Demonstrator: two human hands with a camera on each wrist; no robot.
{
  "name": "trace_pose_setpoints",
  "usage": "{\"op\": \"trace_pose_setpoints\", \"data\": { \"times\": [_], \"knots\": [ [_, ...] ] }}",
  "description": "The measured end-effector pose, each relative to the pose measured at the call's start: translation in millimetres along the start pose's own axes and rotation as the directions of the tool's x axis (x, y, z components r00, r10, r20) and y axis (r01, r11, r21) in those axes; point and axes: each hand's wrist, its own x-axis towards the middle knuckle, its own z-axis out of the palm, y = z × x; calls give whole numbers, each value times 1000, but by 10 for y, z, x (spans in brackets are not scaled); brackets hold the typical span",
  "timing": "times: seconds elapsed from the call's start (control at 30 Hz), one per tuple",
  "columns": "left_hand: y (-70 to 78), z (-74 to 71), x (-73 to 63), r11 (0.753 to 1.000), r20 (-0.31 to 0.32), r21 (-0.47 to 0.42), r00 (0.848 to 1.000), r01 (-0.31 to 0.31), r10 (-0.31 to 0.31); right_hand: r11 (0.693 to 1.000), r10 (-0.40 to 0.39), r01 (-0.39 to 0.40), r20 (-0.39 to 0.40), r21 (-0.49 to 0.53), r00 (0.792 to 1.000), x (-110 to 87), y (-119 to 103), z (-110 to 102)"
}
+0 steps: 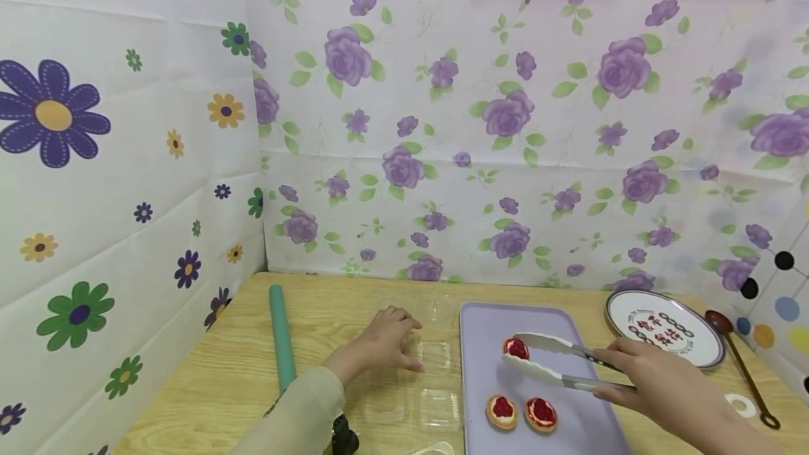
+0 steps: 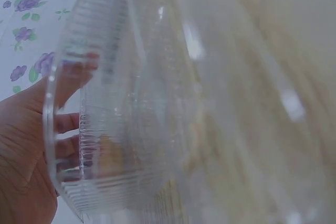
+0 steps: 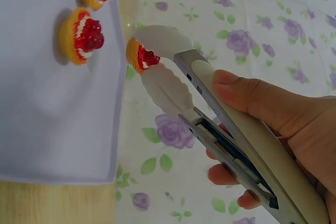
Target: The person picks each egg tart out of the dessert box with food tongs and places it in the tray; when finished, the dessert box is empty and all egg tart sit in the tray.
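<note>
My right hand [image 1: 663, 385] grips a pair of tongs [image 3: 247, 129] with grey handles and white scalloped tips. Between those tips is a small tart [image 3: 140, 57] with red berry topping and white cream, seen over the lilac tray [image 1: 499, 321] in the head view. Two more berry tarts [image 1: 541, 414] lie on the tray nearer to me. To the left, my left hand [image 1: 382, 343] is at the clear plastic containers [image 1: 436, 354], its thumb and fingers spread apart. Through the transparent wall of a container [image 2: 105, 192] the left wrist view shows the fingers.
A green roll [image 1: 281, 335] lies on the wooden table [image 1: 208, 378] at the left. At the back right stands a white plate [image 1: 632, 311] with a printed rim, next to a brown ladle [image 1: 742, 364]. A white ring [image 1: 741, 406] lies near it. Flowered cloth walls bound the table.
</note>
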Motion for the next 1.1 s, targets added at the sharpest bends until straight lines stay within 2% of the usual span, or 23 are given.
{"op": "trace_pose_setpoints", "data": {
  "times": [0.3,0.53,0.8,1.1],
  "knots": [
    [15,-2,-7,1000,7,3,1000,0,0,998,57,-57,56,-4,997,-128,81,139],
    [19,-11,-5,1000,7,16,1000,-3,3,993,121,-120,140,-13,983,-161,110,216],
    [22,-31,-12,1000,3,16,1000,-11,11,998,39,-45,126,44,991,-138,155,191],
    [37,-37,-21,1000,5,24,1000,-12,12,998,35,-41,129,47,991,-117,182,172]
  ]
}}
